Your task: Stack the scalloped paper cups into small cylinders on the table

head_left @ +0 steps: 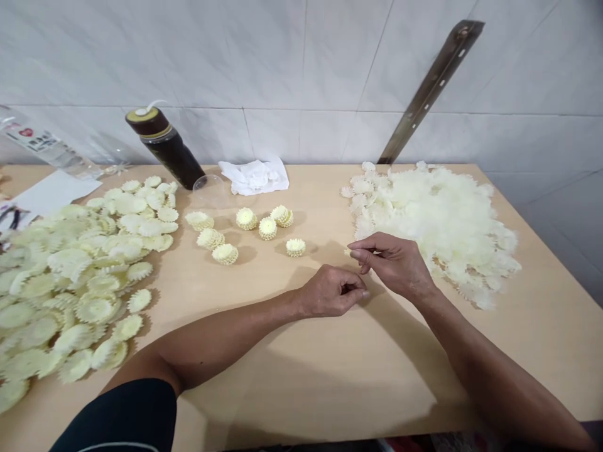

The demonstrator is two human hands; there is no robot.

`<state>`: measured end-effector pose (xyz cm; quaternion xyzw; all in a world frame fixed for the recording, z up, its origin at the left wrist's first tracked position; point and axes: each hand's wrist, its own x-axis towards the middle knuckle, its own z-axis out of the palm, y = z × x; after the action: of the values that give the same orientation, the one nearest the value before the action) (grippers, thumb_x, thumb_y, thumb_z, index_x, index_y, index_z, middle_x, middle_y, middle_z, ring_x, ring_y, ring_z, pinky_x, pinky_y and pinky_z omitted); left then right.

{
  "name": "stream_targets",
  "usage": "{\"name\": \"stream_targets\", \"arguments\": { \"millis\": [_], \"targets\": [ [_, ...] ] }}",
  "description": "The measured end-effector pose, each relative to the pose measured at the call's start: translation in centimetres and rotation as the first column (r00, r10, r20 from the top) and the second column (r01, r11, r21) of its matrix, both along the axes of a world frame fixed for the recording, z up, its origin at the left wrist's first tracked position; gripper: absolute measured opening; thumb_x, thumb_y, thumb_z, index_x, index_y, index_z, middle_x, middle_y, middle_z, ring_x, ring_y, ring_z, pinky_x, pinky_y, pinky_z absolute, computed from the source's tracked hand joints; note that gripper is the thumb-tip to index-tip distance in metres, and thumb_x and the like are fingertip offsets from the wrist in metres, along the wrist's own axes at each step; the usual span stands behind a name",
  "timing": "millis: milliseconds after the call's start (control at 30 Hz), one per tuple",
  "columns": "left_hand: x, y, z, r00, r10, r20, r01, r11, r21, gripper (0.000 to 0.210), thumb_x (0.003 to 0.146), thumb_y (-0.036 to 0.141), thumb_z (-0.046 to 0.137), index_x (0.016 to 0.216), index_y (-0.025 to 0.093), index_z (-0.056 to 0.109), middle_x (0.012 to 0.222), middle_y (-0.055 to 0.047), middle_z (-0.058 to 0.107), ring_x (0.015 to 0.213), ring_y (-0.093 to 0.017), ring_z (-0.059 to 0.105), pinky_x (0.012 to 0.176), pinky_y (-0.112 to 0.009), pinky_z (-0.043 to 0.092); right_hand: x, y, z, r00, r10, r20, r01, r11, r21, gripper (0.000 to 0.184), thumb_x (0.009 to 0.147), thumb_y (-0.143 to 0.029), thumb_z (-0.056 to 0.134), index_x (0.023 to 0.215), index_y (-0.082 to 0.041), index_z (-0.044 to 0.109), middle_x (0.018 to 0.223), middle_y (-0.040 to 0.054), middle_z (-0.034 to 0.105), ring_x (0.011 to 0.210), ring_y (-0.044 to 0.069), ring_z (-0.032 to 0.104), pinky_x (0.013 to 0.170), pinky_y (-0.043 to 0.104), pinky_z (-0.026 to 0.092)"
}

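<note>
My left hand (333, 292) rests low over the middle of the table, fingers curled and thumb pressed against them; whatever it may hold is hidden. Just right of it, my right hand (393, 262) has its thumb and forefinger pinched together. A small pale yellow bit (347, 252) shows at those fingertips, but I cannot tell whether it is held or lies behind them. Beyond my left hand stands a small pale yellow scalloped stack (296, 248), with several similar ones, such as a stack (225, 253), farther left. Close to my right hand spreads a heap of thin, whitish, frilly-edged discs (438, 213).
A big pile of pale yellow scalloped discs (89, 282) covers the left side. Along the back are a dark bottle (172, 154), a clear plastic bottle (56, 150), a clear round lid (210, 190) and a crumpled white tissue (257, 176). A metal strip (428, 94) leans against the wall.
</note>
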<state>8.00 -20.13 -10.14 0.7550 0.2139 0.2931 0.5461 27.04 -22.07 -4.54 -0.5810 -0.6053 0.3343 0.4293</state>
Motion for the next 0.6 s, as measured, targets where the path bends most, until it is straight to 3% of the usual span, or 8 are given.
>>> {"name": "stream_targets", "arguments": {
  "millis": [100, 167, 267, 467, 533, 600],
  "targets": [
    [0.0, 0.2, 0.6, 0.995, 0.074, 0.060, -0.059, 0.974, -0.219, 0.029, 0.095, 0.045, 0.073, 0.093, 0.016, 0.074, 0.073, -0.002, 0.069, 0.054, -0.010, 0.056, 0.051, -0.023, 0.046, 1.5, -0.4, -0.3, 1.000, -0.018, -0.022, 0.017, 0.999, -0.042, 0.043, 0.083, -0.055, 0.089, 0.111, -0.022, 0.084, 0.092, 0.0062, 0.079, 0.072, 0.021, 0.075, 0.066, 0.034, 0.065],
    [0.1, 0.5, 0.9, 0.984, 0.147, 0.103, -0.097, 0.917, -0.387, 0.038, 0.095, 0.054, 0.074, 0.103, 0.017, 0.068, 0.084, -0.003, 0.072, 0.052, -0.009, 0.060, 0.047, -0.022, 0.047, 2.3, -0.8, -0.3, 1.000, -0.003, -0.004, 0.003, 0.999, -0.044, 0.049, 0.085, -0.053, 0.087, 0.123, -0.024, 0.081, 0.101, 0.0070, 0.081, 0.084, 0.023, 0.076, 0.074, 0.037, 0.066],
    [0.2, 1.2, 1.2, 0.968, 0.211, 0.133, -0.105, 0.830, -0.547, 0.050, 0.093, 0.064, 0.073, 0.109, 0.018, 0.060, 0.090, -0.004, 0.074, 0.051, -0.011, 0.066, 0.042, -0.022, 0.049, 2.4, -1.6, -0.3, 0.995, 0.033, 0.099, -0.034, 0.999, 0.013, 0.043, 0.091, -0.049, 0.083, 0.128, -0.027, 0.078, 0.115, 0.0074, 0.082, 0.091, 0.024, 0.077, 0.083, 0.040, 0.067],
    [0.1, 2.1, 1.1, 0.982, 0.142, 0.126, -0.038, 0.797, -0.602, 0.053, 0.088, 0.064, 0.080, 0.100, 0.015, 0.064, 0.070, -0.001, 0.069, 0.051, -0.014, 0.067, 0.044, -0.023, 0.052, 0.8, -2.4, -0.6, 0.969, 0.043, 0.242, -0.084, 0.983, 0.162, 0.025, 0.101, -0.037, 0.070, 0.124, -0.032, 0.078, 0.104, 0.0050, 0.085, 0.095, 0.027, 0.081, 0.079, 0.040, 0.068],
    [0.1, 2.3, 1.1, 0.980, 0.146, 0.138, -0.030, 0.784, -0.620, 0.052, 0.085, 0.059, 0.085, 0.103, 0.014, 0.068, 0.072, -0.003, 0.072, 0.053, -0.014, 0.067, 0.046, -0.023, 0.053, 0.6, -2.3, -0.7, 0.974, 0.016, 0.228, -0.048, 0.989, 0.140, 0.028, 0.100, -0.038, 0.071, 0.127, -0.031, 0.075, 0.103, 0.0062, 0.085, 0.093, 0.027, 0.081, 0.076, 0.040, 0.067],
    [0.1, 2.6, 1.2, 0.975, 0.172, 0.143, -0.038, 0.758, -0.652, 0.051, 0.084, 0.056, 0.087, 0.103, 0.013, 0.070, 0.068, -0.003, 0.072, 0.052, -0.013, 0.066, 0.047, -0.022, 0.052, 0.5, -2.1, -0.8, 0.987, 0.018, 0.159, -0.033, 0.995, 0.091, 0.042, 0.098, -0.040, 0.074, 0.138, -0.029, 0.067, 0.111, 0.0081, 0.084, 0.089, 0.025, 0.079, 0.077, 0.039, 0.067]
  ]
}}
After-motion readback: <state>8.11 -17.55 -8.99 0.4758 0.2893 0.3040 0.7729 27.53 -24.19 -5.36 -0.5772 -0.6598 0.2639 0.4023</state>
